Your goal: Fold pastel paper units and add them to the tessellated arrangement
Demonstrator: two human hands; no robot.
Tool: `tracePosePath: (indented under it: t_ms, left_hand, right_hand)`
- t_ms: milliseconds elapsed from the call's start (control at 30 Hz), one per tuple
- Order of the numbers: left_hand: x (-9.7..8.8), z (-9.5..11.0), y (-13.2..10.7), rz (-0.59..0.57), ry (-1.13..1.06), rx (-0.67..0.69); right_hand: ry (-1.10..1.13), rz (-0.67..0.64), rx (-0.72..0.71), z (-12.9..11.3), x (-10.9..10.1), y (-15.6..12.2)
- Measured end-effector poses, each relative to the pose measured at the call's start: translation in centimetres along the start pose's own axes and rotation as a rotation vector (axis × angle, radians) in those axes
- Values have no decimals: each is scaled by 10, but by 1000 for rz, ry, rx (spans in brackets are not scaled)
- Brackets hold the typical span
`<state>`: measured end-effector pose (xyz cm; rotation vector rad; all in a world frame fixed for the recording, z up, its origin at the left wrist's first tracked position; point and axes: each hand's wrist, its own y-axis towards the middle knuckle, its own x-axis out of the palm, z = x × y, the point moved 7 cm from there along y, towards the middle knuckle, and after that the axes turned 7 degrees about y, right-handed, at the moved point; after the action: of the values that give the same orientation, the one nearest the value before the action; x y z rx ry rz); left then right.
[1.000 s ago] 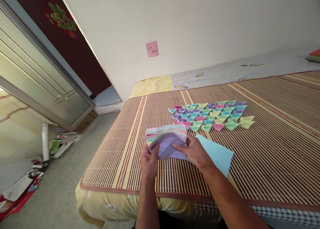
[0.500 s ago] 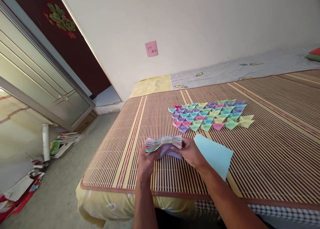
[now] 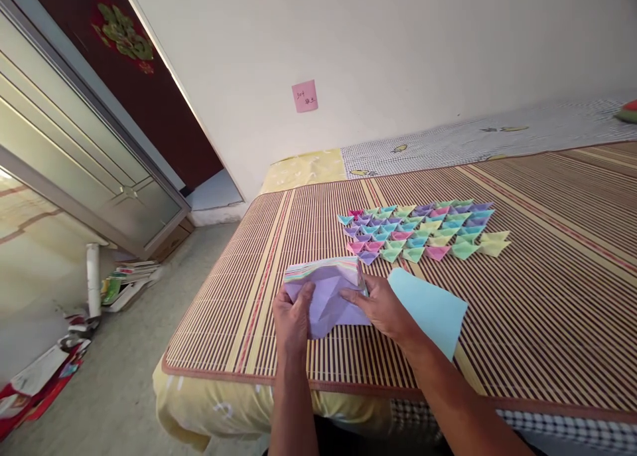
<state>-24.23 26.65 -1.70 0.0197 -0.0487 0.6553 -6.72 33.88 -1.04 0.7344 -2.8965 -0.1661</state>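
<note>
Your left hand [image 3: 292, 315] grips the left end of the paper stack [image 3: 323, 268], thumb on its purple sheet [image 3: 326, 304]; your right hand [image 3: 383, 304] grips the right end, thumb also on purple. Stack's over the near part of the striped mat [image 3: 223, 303], multicoloured edges on the far side, purple facing you. Light-blue paper [image 3: 432, 310] lies on the mat, right of the stack. Folded paper boats [image 3: 418, 233] sit in rows farther back, to the right.

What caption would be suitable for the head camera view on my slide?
Left hand and right hand hold colored paper sheets near rows of folded paper shapes on a slatted mat.
</note>
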Motion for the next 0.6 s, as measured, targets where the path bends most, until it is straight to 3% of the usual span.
tracePosePath:
  t_ms: [133, 233, 333, 400, 500, 600]
  left_hand:
    - [-9, 12, -3, 177, 391, 111]
    - [-8, 24, -5, 128, 561, 162]
    - [-2, 31, -9, -58, 502, 157]
    - [-3, 33, -10, -80, 439, 140]
    - [-13, 31, -9, 59, 350, 119]
    - [-20, 24, -8, 178, 291, 109]
  right_hand:
    - [-218, 38, -101, -16, 3, -3]
    - [-319, 72, -147, -19, 1, -4]
    - [-412, 94, -181, -19, -2, -6]
    - [-472, 108, -228, -23, 0, -10]
    - [-463, 82, -298, -35, 11, -16]
    - [-259, -12, -242, -41, 25, -19]
